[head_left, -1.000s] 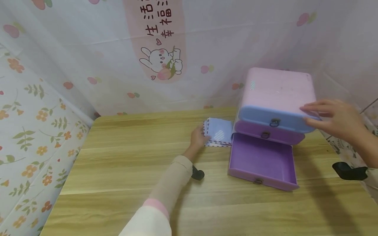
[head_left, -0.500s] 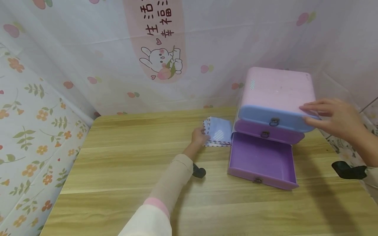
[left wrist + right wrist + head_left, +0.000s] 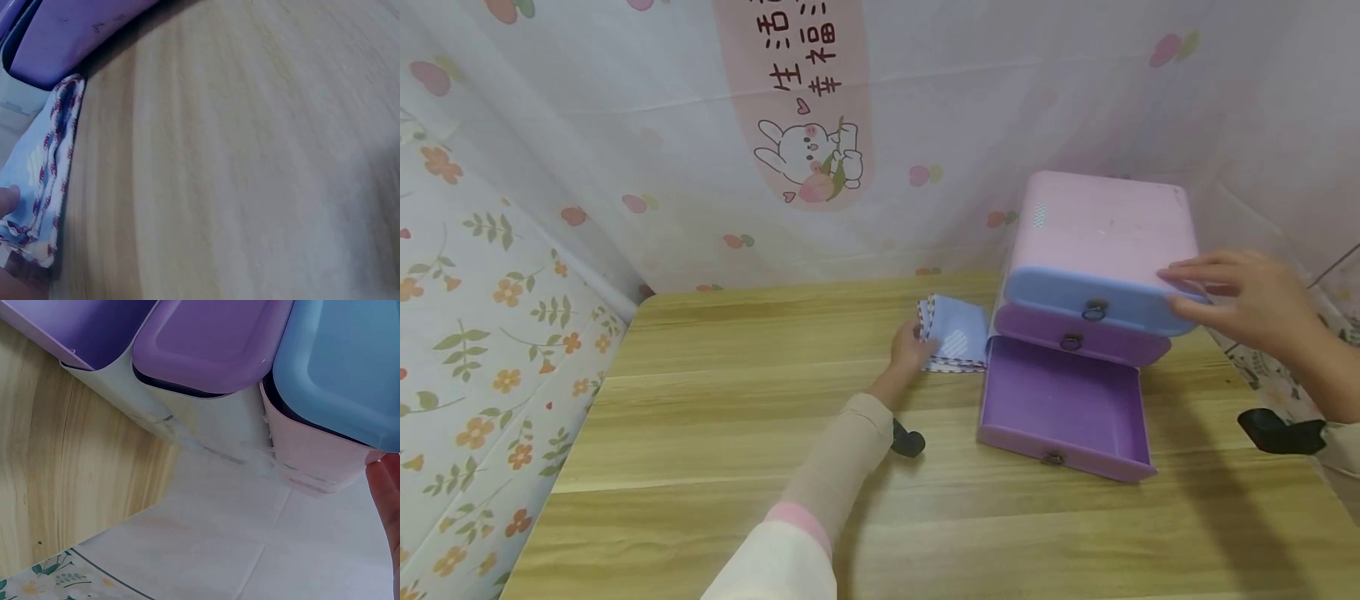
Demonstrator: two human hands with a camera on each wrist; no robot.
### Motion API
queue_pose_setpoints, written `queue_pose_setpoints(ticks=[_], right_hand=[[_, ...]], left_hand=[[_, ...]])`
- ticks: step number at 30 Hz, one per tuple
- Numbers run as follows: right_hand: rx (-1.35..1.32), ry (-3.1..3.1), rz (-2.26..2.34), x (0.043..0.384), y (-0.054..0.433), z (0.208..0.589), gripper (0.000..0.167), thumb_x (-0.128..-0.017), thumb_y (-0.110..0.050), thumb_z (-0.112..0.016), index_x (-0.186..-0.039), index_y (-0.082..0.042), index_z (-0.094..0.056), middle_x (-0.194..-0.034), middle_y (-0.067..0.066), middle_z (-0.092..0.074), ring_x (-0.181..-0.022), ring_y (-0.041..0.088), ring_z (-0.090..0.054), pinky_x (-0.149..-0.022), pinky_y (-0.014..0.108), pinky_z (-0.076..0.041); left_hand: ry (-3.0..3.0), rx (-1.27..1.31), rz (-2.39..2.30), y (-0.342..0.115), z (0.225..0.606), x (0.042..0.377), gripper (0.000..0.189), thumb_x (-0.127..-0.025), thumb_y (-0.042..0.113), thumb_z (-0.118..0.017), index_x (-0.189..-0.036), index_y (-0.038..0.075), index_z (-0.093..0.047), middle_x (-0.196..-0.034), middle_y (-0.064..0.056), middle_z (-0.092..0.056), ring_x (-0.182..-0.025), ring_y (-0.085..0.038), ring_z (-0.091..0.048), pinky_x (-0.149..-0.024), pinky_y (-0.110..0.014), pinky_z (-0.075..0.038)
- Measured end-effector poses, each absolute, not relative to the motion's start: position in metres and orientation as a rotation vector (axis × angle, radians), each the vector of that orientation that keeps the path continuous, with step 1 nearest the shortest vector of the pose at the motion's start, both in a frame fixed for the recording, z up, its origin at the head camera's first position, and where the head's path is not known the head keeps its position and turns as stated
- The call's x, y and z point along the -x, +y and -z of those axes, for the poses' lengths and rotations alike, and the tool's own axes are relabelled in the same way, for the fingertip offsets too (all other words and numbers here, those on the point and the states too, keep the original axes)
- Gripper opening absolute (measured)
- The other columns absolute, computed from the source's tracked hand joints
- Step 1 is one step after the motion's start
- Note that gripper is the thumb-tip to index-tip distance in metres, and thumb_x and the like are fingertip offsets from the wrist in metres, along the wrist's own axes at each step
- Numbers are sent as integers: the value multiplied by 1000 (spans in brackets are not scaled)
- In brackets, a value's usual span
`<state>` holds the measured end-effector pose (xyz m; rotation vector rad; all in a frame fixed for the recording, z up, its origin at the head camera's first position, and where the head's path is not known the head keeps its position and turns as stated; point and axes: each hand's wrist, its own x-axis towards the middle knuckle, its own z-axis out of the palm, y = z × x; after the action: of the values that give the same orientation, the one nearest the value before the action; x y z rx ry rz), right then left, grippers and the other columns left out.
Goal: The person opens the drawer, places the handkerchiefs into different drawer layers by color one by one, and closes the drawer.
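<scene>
A folded light-blue handkerchief [image 3: 962, 325] with a striped trim and a white heart lies left of a drawer unit [image 3: 1105, 221]. My left hand [image 3: 910, 350] pinches its left edge, thumb on top and fingers underneath; in the left wrist view the thumb [image 3: 7, 200] shows on the cloth. The unit has a pink top, a blue upper drawer [image 3: 1052, 292], a purple middle drawer [image 3: 1037, 332] and a purple bottom drawer [image 3: 1060, 408], which is pulled out with nothing in it. My right hand [image 3: 1247, 292] rests on the unit's upper right corner with extended fingers, thumb by the blue front.
The wooden table [image 3: 737, 375] stretches left and in front of the unit. A printed curtain [image 3: 662, 167] hangs behind it, and a floral cloth [image 3: 497, 375] covers the left side. Black wrist straps [image 3: 908, 442] stick out at both cuffs.
My left hand has shifted slightly to the right along the handkerchief's edge, and the handkerchief's upper edge has moved a little. My right hand stays on the unit's corner.
</scene>
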<state>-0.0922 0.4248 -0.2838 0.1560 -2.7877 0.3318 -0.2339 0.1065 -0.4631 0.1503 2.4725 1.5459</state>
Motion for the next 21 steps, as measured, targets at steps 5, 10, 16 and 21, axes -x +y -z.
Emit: queue_pose_setpoints(ticks=[5,10,16,21], right_hand=[[-162,-2781,-333,92,425,285,33,-75,-16,-66,-104,-1,-63,-104,20,-57,-93,36,-47,-69,48,-36],[-170,-2763,-338,93,424,285,32,-74,-15,-67,-102,0,-64,-103,19,-58,-91,35,-48,-68,45,-36],[-174,-2762,-344,93,425,286,33,-73,-15,-67,-103,-1,-63,-104,18,-57,-91,34,-48,-66,42,-36],[-173,-2763,-367,93,426,285,32,-74,-14,-67,-102,1,-63,-104,19,-57,-91,35,-48,-65,42,-35]], left_hand=[[2480,-223,-1542,103,465,233,49,-82,13,-62,-126,3,-45,-113,-14,-55,-103,-27,-51,-89,-35,-42],[2402,-170,-1604,100,464,235,44,-81,10,-62,-122,1,-48,-112,-17,-55,-101,-28,-52,-86,-34,-45],[2277,-83,-1669,95,462,238,41,-80,5,-63,-119,1,-51,-110,-17,-55,-96,-28,-54,-78,-31,-48],[2138,-35,-1763,90,462,240,40,-78,0,-62,-117,2,-52,-109,-17,-54,-93,-27,-55,-72,-30,-50]])
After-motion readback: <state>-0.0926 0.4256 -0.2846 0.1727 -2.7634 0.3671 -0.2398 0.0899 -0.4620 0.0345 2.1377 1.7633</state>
